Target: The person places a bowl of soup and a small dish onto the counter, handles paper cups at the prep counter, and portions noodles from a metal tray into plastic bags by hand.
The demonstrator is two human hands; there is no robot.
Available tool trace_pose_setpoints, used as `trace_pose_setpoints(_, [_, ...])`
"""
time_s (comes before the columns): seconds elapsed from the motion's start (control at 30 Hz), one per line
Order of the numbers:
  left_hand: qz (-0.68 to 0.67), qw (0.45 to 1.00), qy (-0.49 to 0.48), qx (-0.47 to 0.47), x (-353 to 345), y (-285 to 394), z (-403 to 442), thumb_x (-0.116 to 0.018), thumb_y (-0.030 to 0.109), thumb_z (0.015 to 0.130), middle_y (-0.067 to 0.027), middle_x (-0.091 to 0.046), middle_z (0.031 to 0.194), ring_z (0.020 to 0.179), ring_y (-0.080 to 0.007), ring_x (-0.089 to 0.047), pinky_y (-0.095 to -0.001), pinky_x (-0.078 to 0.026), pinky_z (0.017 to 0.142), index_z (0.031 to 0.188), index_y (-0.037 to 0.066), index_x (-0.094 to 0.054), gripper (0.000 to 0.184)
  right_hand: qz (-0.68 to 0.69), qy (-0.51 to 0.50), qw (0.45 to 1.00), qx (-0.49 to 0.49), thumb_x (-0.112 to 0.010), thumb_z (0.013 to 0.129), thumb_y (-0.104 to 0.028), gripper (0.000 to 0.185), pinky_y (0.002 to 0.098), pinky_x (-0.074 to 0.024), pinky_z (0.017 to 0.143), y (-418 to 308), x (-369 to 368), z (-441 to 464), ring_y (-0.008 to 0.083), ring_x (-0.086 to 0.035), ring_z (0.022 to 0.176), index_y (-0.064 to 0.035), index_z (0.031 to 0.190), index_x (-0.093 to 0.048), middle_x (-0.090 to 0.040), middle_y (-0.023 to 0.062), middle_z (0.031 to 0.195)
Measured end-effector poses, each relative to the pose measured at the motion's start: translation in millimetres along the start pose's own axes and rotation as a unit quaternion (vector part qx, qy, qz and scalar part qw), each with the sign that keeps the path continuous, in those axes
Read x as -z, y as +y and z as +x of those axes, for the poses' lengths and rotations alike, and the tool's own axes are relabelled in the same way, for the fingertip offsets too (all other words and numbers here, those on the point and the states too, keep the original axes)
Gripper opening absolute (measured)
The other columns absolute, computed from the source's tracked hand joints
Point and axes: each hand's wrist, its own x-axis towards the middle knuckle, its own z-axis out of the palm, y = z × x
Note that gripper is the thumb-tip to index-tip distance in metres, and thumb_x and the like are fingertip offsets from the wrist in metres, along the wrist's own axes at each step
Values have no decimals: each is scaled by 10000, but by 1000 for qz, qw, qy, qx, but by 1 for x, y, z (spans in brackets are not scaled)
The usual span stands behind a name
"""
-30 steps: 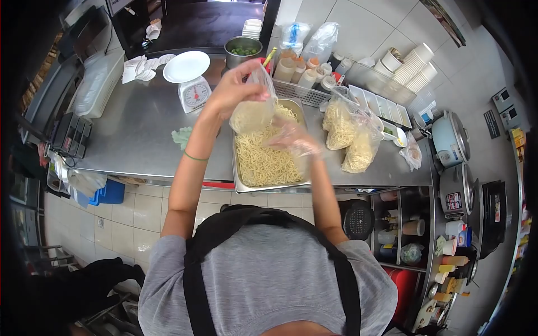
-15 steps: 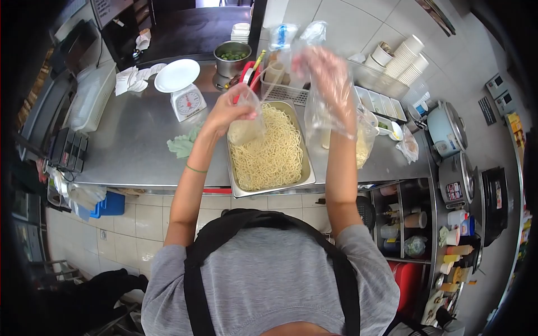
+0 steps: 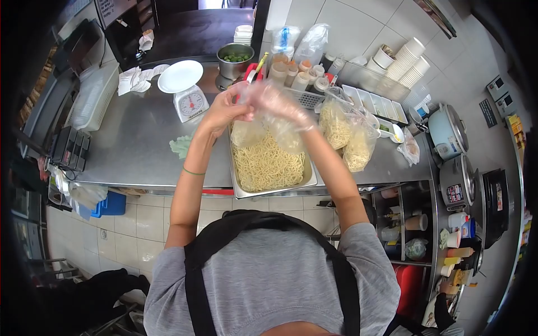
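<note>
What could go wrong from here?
1. The thin bag hangs from the left hand over the noodles; it could slip.
2. The tray juts past the counter's front edge, so a bump might shift it.
3. Filled bags sit close beside the right arm, which could knock them.

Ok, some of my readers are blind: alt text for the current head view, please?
A person's left hand holds a clear plastic bag over a metal tray of noodles, the plastic-covered right hand close beside it. Bagged noodles sit to the right, a kitchen scale to the left.
</note>
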Motion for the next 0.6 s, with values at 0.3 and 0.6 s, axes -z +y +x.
trace_pose_setpoints(0.3, [151,988,15,7,6,-40,5,-619,-53,652,-145,-489,1170,787,-193,-634,-272,-556,630,1246,-94,-415,629,-360,-79,930,16,-588,714,-70,187,384,-463,739,-12,22,-15,310,-602,840,-9,887,-625,-621,168,863])
trace_pose_setpoints(0.6, [-66,984,-44,160,43,-63,19,-579,-2,756,-83,-613,955,739,-98,-606,-252,-542,722,1198,-58,-491,454,-482,-127,853,-152,-635,721,-211,345,363,-476,806,-23,36,-64,296,-607,924,-118,1052,-644,-646,146,964])
